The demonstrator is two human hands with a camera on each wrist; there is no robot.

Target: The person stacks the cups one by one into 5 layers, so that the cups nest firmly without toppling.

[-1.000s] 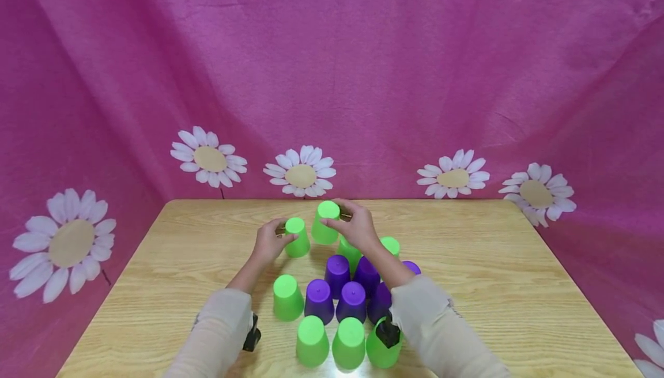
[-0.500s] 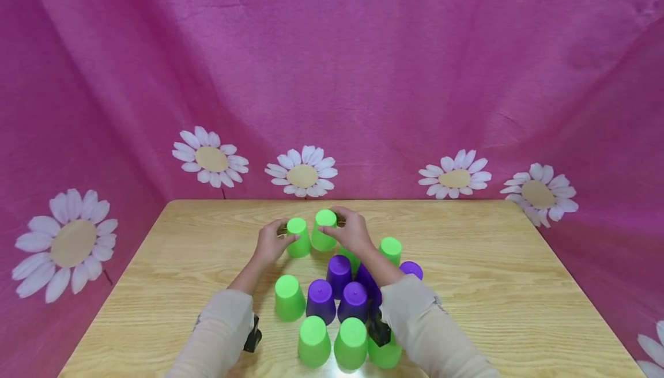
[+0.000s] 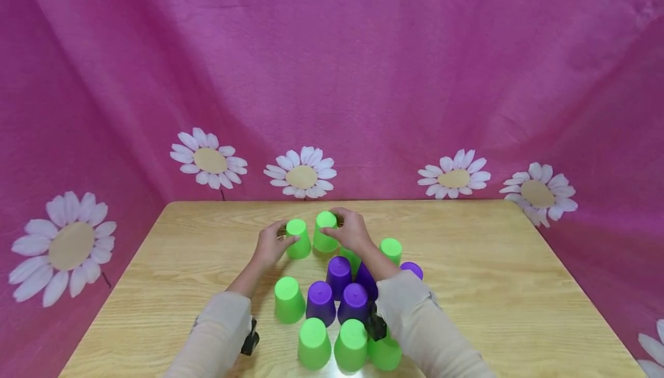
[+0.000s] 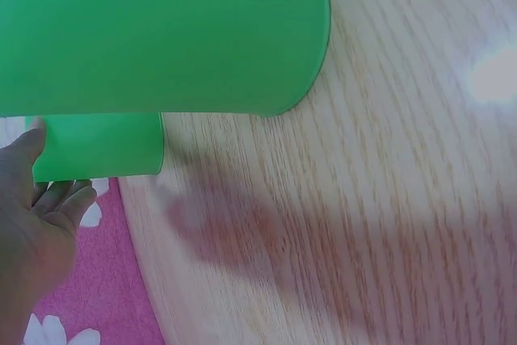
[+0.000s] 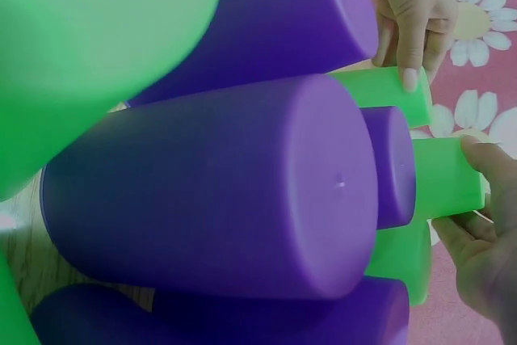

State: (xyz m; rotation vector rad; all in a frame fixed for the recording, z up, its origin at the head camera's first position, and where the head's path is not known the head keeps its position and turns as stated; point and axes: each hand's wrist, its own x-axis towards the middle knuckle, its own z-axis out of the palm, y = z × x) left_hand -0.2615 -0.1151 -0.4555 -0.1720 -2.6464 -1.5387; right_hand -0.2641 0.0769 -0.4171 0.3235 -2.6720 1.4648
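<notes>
Left hand [image 3: 270, 244] pinching an upside-down green cup [image 3: 299, 241], right hand [image 3: 353, 231] clamped on a second green cup [image 3: 324, 241] just beside it, both near the wood-grain table's [image 3: 493, 291] far edge, purple cups [image 3: 320, 304] bunched in front

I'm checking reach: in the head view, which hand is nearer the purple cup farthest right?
Right. The right hand grips a green cup to the left of and beyond that purple cup; the left hand grips another green cup, even farther left.

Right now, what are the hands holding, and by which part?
The left hand holds one green cup, the right hand another green cup, both by the sides, near the top.
</notes>
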